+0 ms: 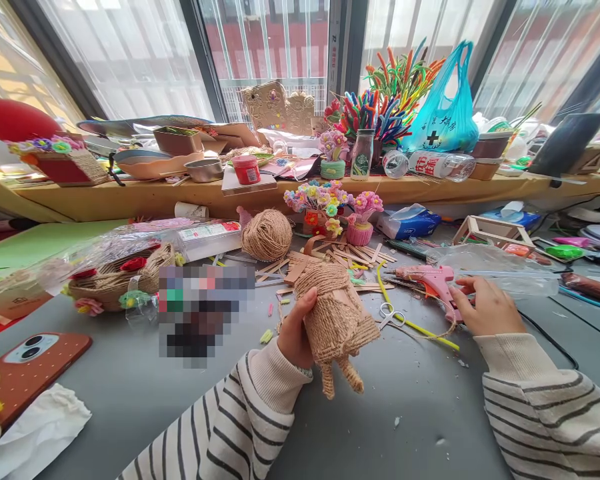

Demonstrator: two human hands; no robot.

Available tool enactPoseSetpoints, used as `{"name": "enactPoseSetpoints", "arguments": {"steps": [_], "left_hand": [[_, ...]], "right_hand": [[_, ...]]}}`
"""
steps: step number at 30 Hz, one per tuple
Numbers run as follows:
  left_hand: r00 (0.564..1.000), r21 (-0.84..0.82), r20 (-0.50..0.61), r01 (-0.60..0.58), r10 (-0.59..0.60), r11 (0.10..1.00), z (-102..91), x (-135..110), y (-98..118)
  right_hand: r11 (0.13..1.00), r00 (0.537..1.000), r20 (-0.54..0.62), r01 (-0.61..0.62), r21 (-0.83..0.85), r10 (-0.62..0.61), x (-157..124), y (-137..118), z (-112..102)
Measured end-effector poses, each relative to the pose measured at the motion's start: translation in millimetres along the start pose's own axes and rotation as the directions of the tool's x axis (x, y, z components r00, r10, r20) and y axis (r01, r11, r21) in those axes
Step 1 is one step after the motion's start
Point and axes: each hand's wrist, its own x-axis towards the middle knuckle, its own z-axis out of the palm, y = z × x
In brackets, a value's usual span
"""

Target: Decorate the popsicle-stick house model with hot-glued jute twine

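My left hand (300,327) grips a twine-wrapped craft piece (333,313) above the table, its thumb over the near side. The piece has two short twine-wound legs at the bottom, bare cardboard showing on one side and a brown strip at the top. To the right, my right hand (487,308) has its thumb and fingers at the handle of a pink hot glue gun (437,283), whose nozzle points left. Small white-handled scissors (393,316) lie between the hands beside a yellow-green pipe cleaner (425,333). A strand of twine runs near the gun's handle.
Behind the craft piece are a twine ball (267,235), loose wooden sticks (363,255) and pipe-cleaner flowers (320,200). A twine basket (115,290) and a phone (43,353) lie left. A cluttered ledge (180,193) runs along the windows. A black cable (555,343) passes behind my right wrist.
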Motion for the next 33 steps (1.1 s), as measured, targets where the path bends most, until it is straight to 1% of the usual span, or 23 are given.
{"name": "enactPoseSetpoints", "arguments": {"steps": [3, 5, 8, 12, 15, 20, 23, 28, 31, 33], "left_hand": [[0.999, -0.009, -0.039, -0.02, 0.02, 1.0, -0.3, -0.2, -0.2], [1.0, -0.006, -0.02, 0.001, -0.001, 1.0, -0.4, -0.4, 0.1], [0.997, 0.017, 0.034, 0.062, -0.063, 0.998, 0.1, -0.9, 0.7], [0.999, -0.007, -0.027, 0.036, -0.036, 0.999, 0.6, -1.7, 1.2], [0.999, 0.004, -0.026, 0.039, -0.039, 0.999, -1.0, -1.6, 1.3], [0.996, 0.038, 0.056, 0.06, -0.062, 0.997, -4.5, -0.4, 0.6], [0.995, 0.042, 0.07, 0.062, -0.065, 0.997, -4.6, -0.1, -0.1], [0.998, 0.049, 0.034, 0.048, -0.05, 0.998, -1.9, -0.7, -0.2], [0.999, 0.043, -0.043, 0.005, -0.003, 0.999, 0.7, -1.3, -0.2], [0.997, 0.05, -0.081, 0.002, 0.002, 0.999, 2.2, -1.7, -0.3]], "right_hand": [[0.999, 0.996, 0.074, -0.04, -0.026, 0.042, -0.7, -0.8, 2.1], [0.997, 0.993, 0.095, -0.062, -0.05, 0.066, -4.3, -3.8, 4.3], [0.993, 0.99, 0.103, -0.084, -0.087, 0.093, -11.2, -9.6, 7.5], [0.99, 0.987, 0.115, -0.1, -0.103, 0.112, -15.8, -13.7, 11.0], [0.991, 0.989, 0.105, -0.096, -0.09, 0.105, -15.7, -13.7, 13.5], [0.996, 0.995, 0.054, -0.076, -0.053, 0.078, -14.4, -11.8, 18.2], [0.997, 0.997, 0.0, -0.081, -0.01, 0.081, -13.3, -12.1, 18.1], [0.991, 0.988, -0.113, -0.096, 0.096, 0.107, -10.8, -16.9, 8.5], [0.979, 0.977, -0.163, -0.109, 0.171, 0.137, -10.2, -21.6, -0.8], [0.965, 0.967, -0.18, -0.136, 0.223, 0.178, -10.7, -25.1, -6.5]]}}
